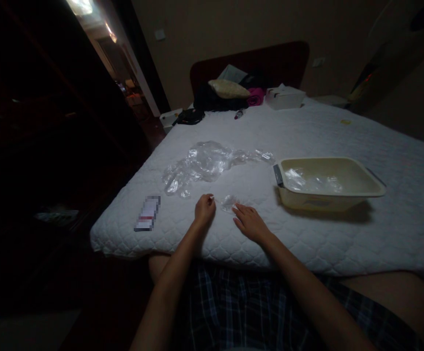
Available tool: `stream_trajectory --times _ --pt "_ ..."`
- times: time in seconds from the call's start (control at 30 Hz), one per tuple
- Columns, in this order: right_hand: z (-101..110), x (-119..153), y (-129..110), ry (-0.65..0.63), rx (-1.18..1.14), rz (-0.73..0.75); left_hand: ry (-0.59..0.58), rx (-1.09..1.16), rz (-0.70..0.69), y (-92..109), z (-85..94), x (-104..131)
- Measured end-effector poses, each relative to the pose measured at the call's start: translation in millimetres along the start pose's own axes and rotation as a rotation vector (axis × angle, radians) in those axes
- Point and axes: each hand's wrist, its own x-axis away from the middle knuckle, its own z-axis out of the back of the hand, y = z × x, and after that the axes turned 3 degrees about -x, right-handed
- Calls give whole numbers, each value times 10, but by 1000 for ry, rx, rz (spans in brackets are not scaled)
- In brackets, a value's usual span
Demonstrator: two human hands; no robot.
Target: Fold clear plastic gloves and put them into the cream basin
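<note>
On the bed's near edge, a small piece of clear plastic (pixel 228 202), seemingly a thin bag, lies between my hands. My left hand (pixel 205 209) is closed in a pinch at its left end, where a whitish tip shows at the fingertips. Fingers stretched forward, my right hand (pixel 250 222) rests on the right side of the plastic. Just beyond them spreads a heap of crumpled clear plastic bags (pixel 208 161). To the right stands a cream plastic basin (pixel 317 200) with grey handles and more clear plastic (pixel 309 181) inside.
A phone (pixel 148 213), its screen blurred out, lies on the white quilted bed (pixel 409 195) at left. Toward the headboard (pixel 285 56) are a beige pillow (pixel 228 89), a magenta roll of cloth (pixel 255 96), a white box (pixel 285 97) and a dark bag (pixel 191 116).
</note>
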Motion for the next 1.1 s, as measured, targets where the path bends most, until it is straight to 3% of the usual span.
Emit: stream_trajectory --times 0.07,0.17,0.23,0.33,0.87,1.1 --pt "0 0 -1 -1 -2 -1 117 -241 -299 -68 22 39" --pt "-1 4 3 4 0 6 60 -467 -665 -154 24 23" --pt "-3 7 8 9 -4 10 7 -545 -812 -171 6 -15" --pt "-10 11 19 14 -17 10 -58 -600 -918 -141 -28 -54" --pt "-38 15 52 76 -76 -10 -62 -562 -854 -186 -110 -52" --pt "-90 32 113 190 -267 -84 25 -269 -735 -114 -255 128"
